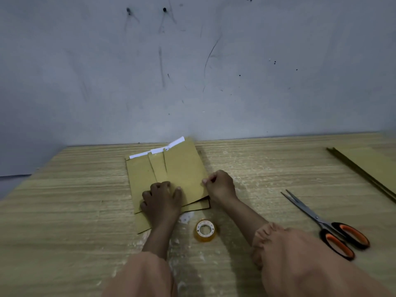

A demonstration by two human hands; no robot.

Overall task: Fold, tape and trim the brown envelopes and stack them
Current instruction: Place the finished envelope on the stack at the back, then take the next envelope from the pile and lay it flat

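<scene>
Envelopes (184,168) under both hands bear no readable writing.

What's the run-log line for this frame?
left hand: pressing envelopes | right hand: pinching envelope edge | tape, scissors: idle

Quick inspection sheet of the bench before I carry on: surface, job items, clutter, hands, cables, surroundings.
Surface: wooden table, pale smears near the front.
Job's things: envelopes fanned at centre, white strips at their far edge; tape roll in front of them; scissors closed, at right; more brown sheets far right.
Clutter: nothing seen.
Hands: left hand presses on the envelopes; right hand pinches the top one's right edge.
Cables: nothing seen.
Surroundings: scuffed grey wall behind.
</scene>
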